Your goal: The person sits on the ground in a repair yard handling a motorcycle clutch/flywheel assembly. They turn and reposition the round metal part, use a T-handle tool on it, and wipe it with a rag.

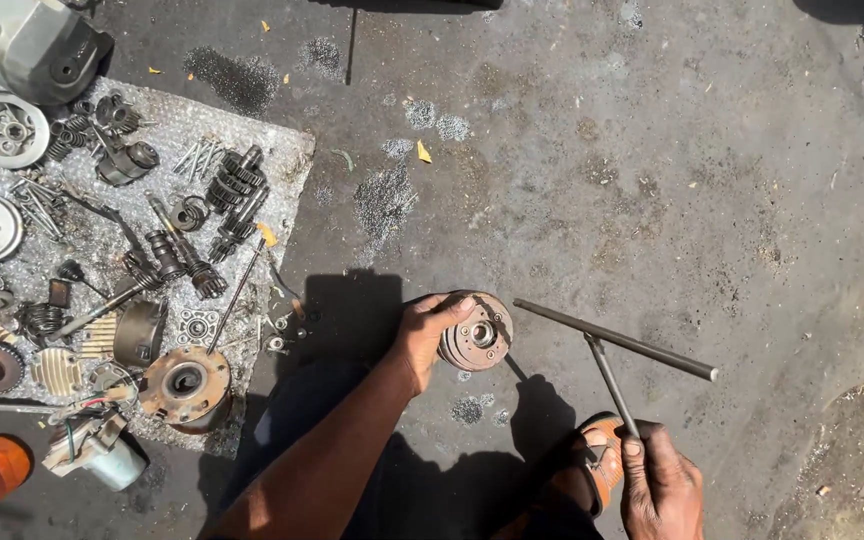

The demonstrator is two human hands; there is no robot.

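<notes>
Right hand (660, 482) grips T-handle wrench (614, 352) shaft | left hand (422, 335) clasps clutch drum (477, 332) on edge | risk: drum rolls on concrete floor (652, 180) if grip loosens

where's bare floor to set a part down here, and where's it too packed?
Bare concrete floor lies open right of the plastic sheet and above the T-handle wrench in the right hand. A narrower gap sits between the sheet's edge and the round clutch part held by the left hand. The sheet is crowded with gears and parts.
</notes>
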